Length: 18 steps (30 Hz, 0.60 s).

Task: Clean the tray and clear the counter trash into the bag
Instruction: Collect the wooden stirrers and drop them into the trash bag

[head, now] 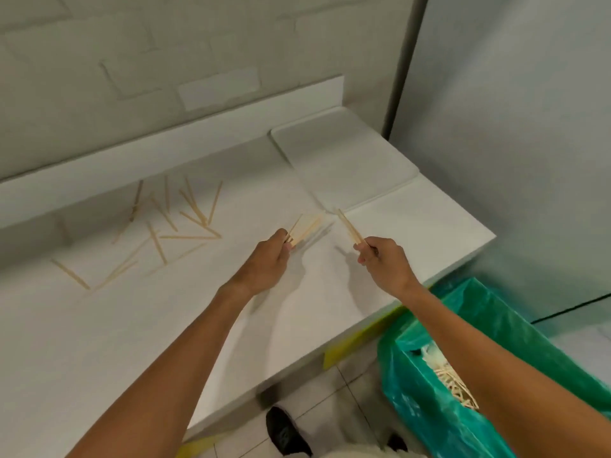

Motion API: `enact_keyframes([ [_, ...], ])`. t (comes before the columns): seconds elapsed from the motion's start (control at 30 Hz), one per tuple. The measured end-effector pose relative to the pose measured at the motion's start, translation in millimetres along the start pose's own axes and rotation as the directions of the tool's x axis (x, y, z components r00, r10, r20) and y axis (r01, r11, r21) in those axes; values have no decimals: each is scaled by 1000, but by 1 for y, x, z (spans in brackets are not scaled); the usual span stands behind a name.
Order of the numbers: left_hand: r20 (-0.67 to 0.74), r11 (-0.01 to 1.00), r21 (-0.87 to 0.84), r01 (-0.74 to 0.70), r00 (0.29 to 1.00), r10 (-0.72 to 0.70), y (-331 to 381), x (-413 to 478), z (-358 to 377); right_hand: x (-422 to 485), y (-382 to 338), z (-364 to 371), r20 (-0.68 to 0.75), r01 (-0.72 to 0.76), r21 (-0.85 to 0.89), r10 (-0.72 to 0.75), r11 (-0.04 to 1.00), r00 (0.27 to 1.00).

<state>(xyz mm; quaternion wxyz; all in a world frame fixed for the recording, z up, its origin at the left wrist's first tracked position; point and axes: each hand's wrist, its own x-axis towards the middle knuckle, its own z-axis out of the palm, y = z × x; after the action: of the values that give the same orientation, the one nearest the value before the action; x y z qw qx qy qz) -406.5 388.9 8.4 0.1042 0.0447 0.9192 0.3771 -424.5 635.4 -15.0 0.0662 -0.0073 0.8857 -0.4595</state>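
Both forearms stretch forward from the bottom edge, over one white counter [99, 342] that fills most of my view. I log one green bag [413, 401], standing open on the floor just beside the counter's right end, under the right forearm. A heap of wooden sticks [458, 388] lies inside it. One white tray [344, 160] lies flat in the counter's far right corner, against the back ledge, beyond both hands and touching neither.

Two hands are raised above the counter, side by side and apart, backs toward me. The left hand [267, 259] has its fingers curled round a bundle of sticks [305, 228] that fans out toward the tray; blur prevents a count. The right hand [383, 259] pinches a thinner bundle [348, 226], two or three sticks as far as I can tell. It points up and to the left, its tip near the tray's near corner.

Loose sticks [190, 237] lie scattered on the counter well to the left of the left hand, near the back ledge. I count roughly fifteen, some crossing. One dark shoe [284, 431] shows on the tiled floor below the counter edge.
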Motion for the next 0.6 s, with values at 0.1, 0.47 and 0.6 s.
enact_keyframes([
  [0.1,111,997,4,-80,991,79,61,20,56,-23,54,-63,-94,-74,-15,72,997,993],
  [0.47,456,948,182,-260,877,152,194,60,285,-140,219,-208,-223,-438,-63,415,897,882],
  [0.6,515,971,161,-179,854,72,209,66,331,-158,251,-225,-150,-522,-135,503,842,851],
])
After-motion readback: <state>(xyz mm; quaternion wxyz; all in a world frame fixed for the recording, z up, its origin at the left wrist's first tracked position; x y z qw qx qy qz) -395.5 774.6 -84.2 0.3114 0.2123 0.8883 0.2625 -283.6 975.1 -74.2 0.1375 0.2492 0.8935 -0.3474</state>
